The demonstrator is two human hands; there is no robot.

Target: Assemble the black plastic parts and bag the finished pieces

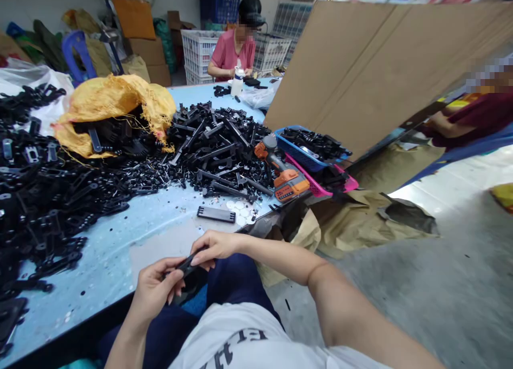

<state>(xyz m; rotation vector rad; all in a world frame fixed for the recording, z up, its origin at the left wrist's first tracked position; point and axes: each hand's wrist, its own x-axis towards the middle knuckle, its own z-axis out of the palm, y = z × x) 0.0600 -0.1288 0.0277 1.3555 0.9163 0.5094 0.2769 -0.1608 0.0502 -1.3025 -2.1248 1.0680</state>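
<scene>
My left hand and my right hand are both closed on one black plastic part, just past the table edge and over my lap. The left thumb presses on its near end, and the right fingers pinch its far end. Much of the part is hidden under my fingers. Beyond my right hand, a flat black slotted bar lies on the table. White round discs are scattered beside that bar.
Heaps of black parts cover the blue table, around a yellow sack. An orange cordless drill lies by a blue basket and a pink basket. A cardboard sheet stands at right. Two other people sit nearby.
</scene>
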